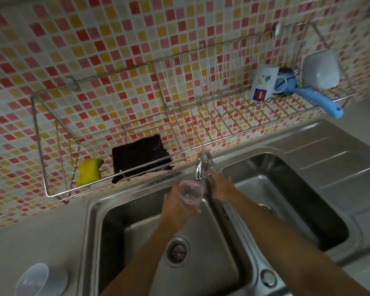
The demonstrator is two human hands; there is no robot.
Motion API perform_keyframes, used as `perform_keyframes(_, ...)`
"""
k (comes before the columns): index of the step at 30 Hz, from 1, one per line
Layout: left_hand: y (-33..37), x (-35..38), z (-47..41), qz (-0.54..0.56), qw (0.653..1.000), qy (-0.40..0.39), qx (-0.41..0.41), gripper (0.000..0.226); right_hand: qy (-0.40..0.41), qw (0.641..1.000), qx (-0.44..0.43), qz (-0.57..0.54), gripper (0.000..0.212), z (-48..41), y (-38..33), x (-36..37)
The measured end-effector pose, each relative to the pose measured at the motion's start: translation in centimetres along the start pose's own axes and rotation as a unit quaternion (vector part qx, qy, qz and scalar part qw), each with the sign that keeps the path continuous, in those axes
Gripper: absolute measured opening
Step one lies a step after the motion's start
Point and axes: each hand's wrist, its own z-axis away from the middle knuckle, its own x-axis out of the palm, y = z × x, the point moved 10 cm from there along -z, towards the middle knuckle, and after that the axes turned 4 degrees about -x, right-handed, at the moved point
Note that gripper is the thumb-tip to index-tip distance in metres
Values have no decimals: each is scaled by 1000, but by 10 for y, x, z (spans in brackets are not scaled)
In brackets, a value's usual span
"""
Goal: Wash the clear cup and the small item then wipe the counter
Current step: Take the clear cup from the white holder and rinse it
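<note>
Clear cup (189, 194) under the tap (201, 165), held in my left hand (176, 202).
My left fingers wrap round the clear cup, mouth up, just below the spout, near the back edge of the sink's (124, 194) left bowl. My right hand (220, 186) reaches to the foot of the tap; it is blurry, so I cannot tell if it grips. A round clear thing (39, 278) sits at the counter's (30, 242) front left.

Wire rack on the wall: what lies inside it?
Left: a yellow sponge and a dark cloth. Right: a white mug, a blue-handled utensil and a white container. The utensil's head is partly hidden behind the mug.
</note>
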Motion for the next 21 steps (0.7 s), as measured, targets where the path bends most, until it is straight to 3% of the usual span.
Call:
perform_keyframes(4,-5,14,-10,35,999,-9,-24,71,-42,997,-45,50,51,-2,-7,14)
perform_keyframes(8,-1,22,-8,46,998,-16,-42,74,-5,988,-75,135,33,-10,-15,15)
perform_keyframes(14,6,25,-7,57,997,-24,-50,62,-40,975,-103,194,48,-19,-10,25)
perform_keyframes(21,-4,26,-3,38,997,6,-62,71,-64,976,-94,185,42,-22,-3,32)
